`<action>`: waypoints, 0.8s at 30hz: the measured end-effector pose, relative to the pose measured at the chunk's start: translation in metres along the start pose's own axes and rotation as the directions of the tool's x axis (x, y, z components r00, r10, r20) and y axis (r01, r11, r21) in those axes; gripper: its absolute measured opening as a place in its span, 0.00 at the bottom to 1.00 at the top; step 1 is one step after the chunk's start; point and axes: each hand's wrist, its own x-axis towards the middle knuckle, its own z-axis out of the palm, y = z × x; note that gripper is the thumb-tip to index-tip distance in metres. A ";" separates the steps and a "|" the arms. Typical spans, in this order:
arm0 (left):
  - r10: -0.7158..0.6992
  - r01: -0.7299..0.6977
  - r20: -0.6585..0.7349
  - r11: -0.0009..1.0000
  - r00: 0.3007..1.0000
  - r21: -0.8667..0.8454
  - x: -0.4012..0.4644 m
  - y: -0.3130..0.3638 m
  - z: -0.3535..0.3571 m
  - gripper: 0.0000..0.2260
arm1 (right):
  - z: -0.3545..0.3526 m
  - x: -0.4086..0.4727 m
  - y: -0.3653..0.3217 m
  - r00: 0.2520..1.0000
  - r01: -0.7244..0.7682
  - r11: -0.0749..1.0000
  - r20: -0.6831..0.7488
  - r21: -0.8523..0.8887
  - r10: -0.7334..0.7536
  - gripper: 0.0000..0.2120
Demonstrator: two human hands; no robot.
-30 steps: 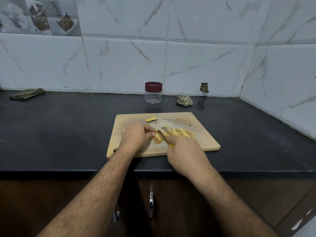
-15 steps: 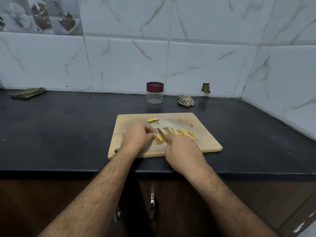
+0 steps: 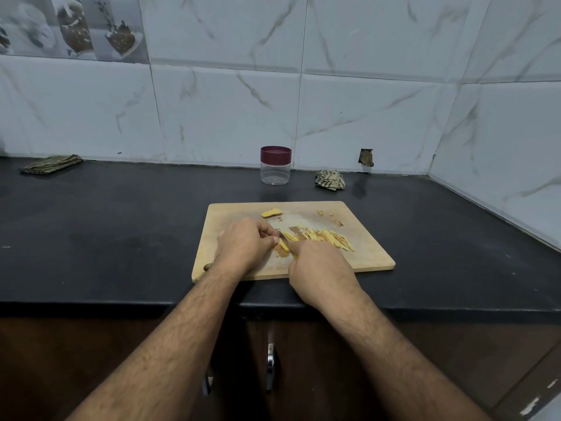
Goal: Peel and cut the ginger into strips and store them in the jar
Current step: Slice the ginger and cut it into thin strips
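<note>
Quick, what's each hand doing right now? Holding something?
Left hand: fingers curled, pinching the ginger piece on the cutting board.
Right hand: curled round the knife, mostly hidden.

Pale matt wood cutting board [image 3: 364,256] on a dark, faintly glossy stone counter [image 3: 121,232] — clear plastic jar [image 3: 275,174], glossy marbled wall tiles [image 3: 364,117].

White marble-pattern wall tiles [image 3: 364,110] meet at a right-hand corner. Decorative printed tile [image 3: 69,25] at upper left. Black surface [image 3: 106,226]; dark brown cabinet doors [image 3: 60,360] below, with metal handles [image 3: 270,364].
</note>
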 end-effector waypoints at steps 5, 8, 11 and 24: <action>0.000 0.000 -0.012 1.000 1.000 -0.009 -0.001 0.001 -0.001 0.05 | 0.001 -0.005 -0.002 1.000 0.014 0.999 -0.002 -0.046 -0.014 0.18; 0.000 -0.001 -0.021 1.000 1.000 -0.012 -0.001 0.000 0.001 0.03 | 0.002 -0.018 0.005 1.000 0.026 0.998 0.000 -0.057 -0.026 0.19; -0.005 0.003 -0.049 0.999 0.999 -0.032 -0.001 0.000 0.001 0.04 | 0.005 -0.032 0.012 0.999 0.035 0.997 0.023 -0.074 -0.034 0.21; 0.006 -0.010 -0.060 0.998 0.998 -0.058 -0.002 -0.001 0.000 0.07 | -0.002 -0.029 0.013 0.999 -0.024 1.000 -0.021 -0.005 0.024 0.23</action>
